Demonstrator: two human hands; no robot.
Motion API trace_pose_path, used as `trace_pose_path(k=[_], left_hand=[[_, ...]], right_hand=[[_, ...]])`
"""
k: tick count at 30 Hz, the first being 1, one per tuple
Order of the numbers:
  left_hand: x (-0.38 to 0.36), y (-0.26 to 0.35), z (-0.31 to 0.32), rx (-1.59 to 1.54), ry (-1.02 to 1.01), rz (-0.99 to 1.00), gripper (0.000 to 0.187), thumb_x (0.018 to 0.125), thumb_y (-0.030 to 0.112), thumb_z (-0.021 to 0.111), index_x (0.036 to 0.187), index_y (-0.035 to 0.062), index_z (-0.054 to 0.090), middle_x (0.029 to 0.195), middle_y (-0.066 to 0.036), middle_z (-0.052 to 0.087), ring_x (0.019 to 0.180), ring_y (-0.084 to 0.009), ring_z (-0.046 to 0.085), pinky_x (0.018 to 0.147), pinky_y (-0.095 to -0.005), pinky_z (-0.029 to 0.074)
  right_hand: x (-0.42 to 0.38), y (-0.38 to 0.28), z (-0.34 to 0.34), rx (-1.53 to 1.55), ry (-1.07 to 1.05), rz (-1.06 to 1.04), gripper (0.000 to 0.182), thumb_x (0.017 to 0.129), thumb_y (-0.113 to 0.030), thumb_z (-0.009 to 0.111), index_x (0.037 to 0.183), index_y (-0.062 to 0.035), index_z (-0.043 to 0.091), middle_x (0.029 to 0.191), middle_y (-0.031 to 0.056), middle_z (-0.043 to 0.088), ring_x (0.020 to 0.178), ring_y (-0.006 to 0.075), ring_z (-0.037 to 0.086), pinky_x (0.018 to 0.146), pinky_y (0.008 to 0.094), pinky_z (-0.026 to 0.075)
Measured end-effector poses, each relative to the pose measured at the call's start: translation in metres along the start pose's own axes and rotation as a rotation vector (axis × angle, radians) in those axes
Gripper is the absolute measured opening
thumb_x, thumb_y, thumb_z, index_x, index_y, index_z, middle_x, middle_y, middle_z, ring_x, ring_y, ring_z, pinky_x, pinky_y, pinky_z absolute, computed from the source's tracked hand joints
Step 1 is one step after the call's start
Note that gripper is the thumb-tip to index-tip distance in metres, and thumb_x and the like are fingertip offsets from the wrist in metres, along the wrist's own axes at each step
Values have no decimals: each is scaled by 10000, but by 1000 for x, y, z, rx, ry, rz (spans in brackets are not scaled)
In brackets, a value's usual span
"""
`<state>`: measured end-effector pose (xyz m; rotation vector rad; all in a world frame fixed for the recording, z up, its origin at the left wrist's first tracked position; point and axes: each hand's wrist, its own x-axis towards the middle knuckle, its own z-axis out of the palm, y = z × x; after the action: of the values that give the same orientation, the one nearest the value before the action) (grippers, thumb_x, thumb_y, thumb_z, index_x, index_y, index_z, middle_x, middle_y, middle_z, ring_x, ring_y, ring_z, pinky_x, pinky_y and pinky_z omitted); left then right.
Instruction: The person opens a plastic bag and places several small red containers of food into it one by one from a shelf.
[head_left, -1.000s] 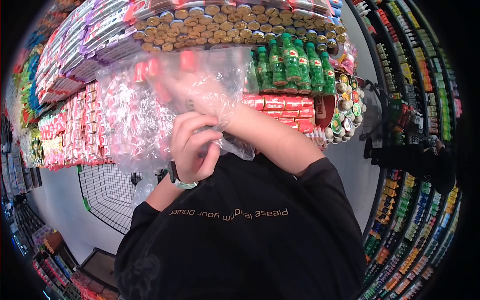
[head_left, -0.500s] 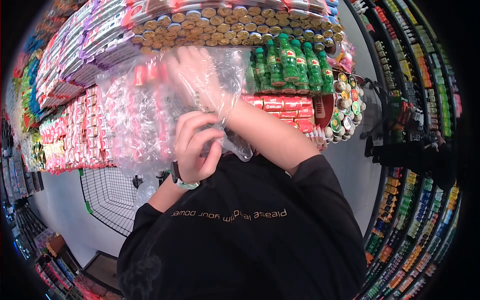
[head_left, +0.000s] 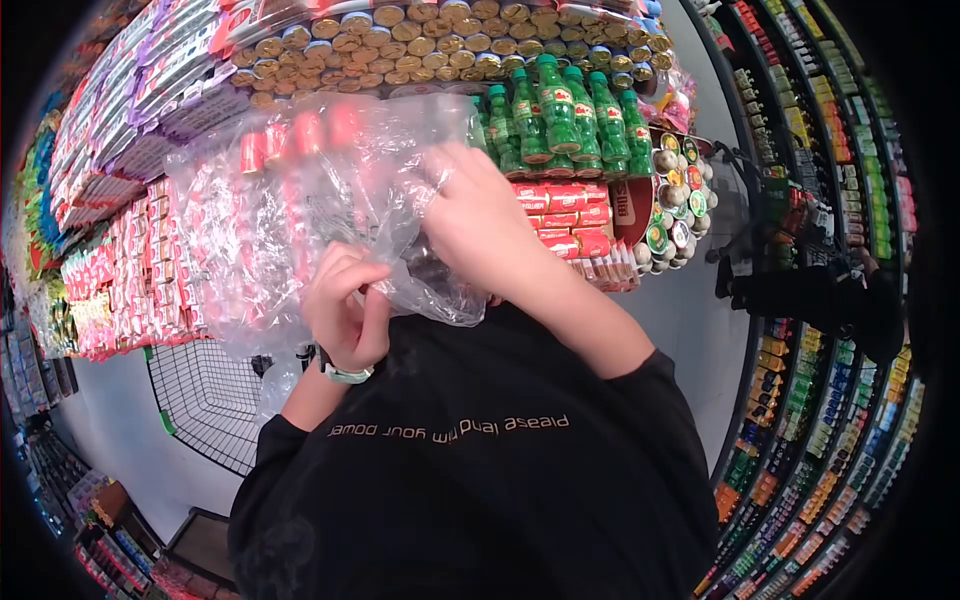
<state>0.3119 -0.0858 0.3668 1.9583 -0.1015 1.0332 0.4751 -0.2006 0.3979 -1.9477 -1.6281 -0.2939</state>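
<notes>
A large clear plastic bag spreads in front of me, crinkled and shiny. Several red round-ended items show through its film near the far side. My left hand is closed at the near edge of the bag, thumb and fingers pinching the film. At the bag's right side, my right hand has its fingers bent over the film, slightly blurred. Just beyond that hand stand several green bottles with red-and-white labels.
Gold-ended cans lie stacked at the back. Red packs sit below the bottles, and round-lidded tubs are at the right. White-and-purple packets rise on the left. A wire shopping cart stands below left; a person in dark clothes is in the right aisle.
My right hand has come out from under the film and moved right and toward me, to the bag's right side. My left hand has shifted left and slightly down, still pinching the film.
</notes>
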Motion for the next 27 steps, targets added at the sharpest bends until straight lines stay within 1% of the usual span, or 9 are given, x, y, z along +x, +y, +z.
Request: trace_pose_path(k=[4, 7, 9, 11, 12, 15, 16, 22, 27], left_hand=[[-16, -3, 6, -134, 193, -164, 158, 910, -47, 500, 1044, -54, 582, 797, -119, 591, 690, -184, 506, 639, -310, 393], [-17, -7, -1, -170, 136, -123, 160, 944, 15, 510, 1066, -58, 581, 815, -130, 606, 700, -185, 520, 645, -305, 397], [-17, -5, -2, -163, 73, -137, 189, 953, 98, 563, 1083, -37, 590, 842, -113, 634, 693, -172, 523, 634, -291, 406], [-10, -1, 3, -186, 15, -153, 201, 945, 124, 605, 1085, -19, 597, 843, -91, 644, 675, -155, 517, 615, -280, 404], [-10, 1, 2, -143, -46, -177, 246, 887, 106, 700, 1093, 11, 605, 858, -72, 666, 640, -128, 525, 577, -264, 409], [-15, 1, 10, 18, -27, -167, 300, 830, 27, 746, 1096, 23, 606, 872, -77, 682, 611, -115, 539, 554, -253, 419], [-16, 0, 11, -5, -34, -168, 325, 803, -34, 744, 1091, 23, 605, 890, -86, 695, 612, -110, 558, 552, -244, 428], [-14, 11, 9, 32, -23, -235, 362, 820, -46, 721, 1160, -13, 603, 1001, -117, 713, 587, -99, 520, 540, -237, 411], [-8, 10, 7, 3, -61, -169, 443, 811, -38, 724, 1233, -26, 590, 1038, -132, 711, 579, -97, 503, 525, -233, 403]], right_hand=[[-51, 18, -38, 229, 314, 275, 301, 769, 113, 657, 1047, 0, 687, 962, 132, 667, 860, 297, 653, 746, 384, 529], [-91, 39, -55, 119, 405, 511, 226, 833, 89, 683, 1043, 9, 695, 980, 138, 682, 829, 221, 672, 691, 324, 542], [-108, 47, -60, 112, 375, 622, 245, 825, 71, 702, 1061, 5, 689, 1027, 135, 680, 880, 241, 665, 730, 336, 537], [-116, 54, -61, 31, 333, 538, 268, 808, 57, 718, 1066, -4, 687, 1053, 126, 678, 925, 263, 650, 775, 356, 528], [-118, 57, -61, -9, 314, 496, 279, 799, 50, 726, 1069, -9, 686, 1066, 121, 677, 947, 274, 643, 798, 365, 523], [-117, 60, -63, -14, 258, 475, 306, 765, 33, 747, 1060, -23, 690, 1069, 103, 678, 983, 300, 621, 845, 390, 503], [-116, 60, -62, -9, 246, 457, 314, 759, 28, 752, 1062, -27, 690, 1068, 102, 679, 982, 298, 620, 842, 391, 502], [-108, 45, -55, 109, 158, 290, 333, 746, -25, 784, 1063, -43, 682, 1031, 83, 682, 940, 286, 627, 803, 397, 496], [-100, 28, -36, 209, -12, 163, 325, 776, -75, 764, 1086, -49, 671, 1033, 79, 677, 929, 261, 622, 797, 389, 468]])
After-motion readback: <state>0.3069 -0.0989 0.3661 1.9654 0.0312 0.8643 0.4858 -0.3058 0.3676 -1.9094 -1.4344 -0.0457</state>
